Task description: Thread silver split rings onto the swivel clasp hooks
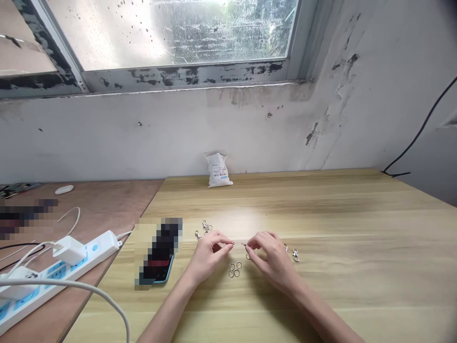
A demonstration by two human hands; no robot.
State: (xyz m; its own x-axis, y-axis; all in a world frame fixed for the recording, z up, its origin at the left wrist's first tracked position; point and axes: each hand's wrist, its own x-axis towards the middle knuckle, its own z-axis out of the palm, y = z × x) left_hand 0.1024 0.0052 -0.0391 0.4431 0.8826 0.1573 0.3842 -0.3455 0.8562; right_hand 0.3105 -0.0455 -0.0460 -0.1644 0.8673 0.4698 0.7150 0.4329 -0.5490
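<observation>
While resting on the table [321, 214], the left hand [209, 251] pinches a small ring [232, 244] and the right hand [270, 256] a metal piece [243, 244]. Loose rings [234, 270] lie at six o'clock from them, clasps [206, 226] at eleven.

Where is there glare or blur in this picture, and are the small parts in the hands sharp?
Head view: window daylight leaves pale glare on the table; the phone is pixelated; the metal pieces pinched by left hand and right hand are too small to resolve.
</observation>
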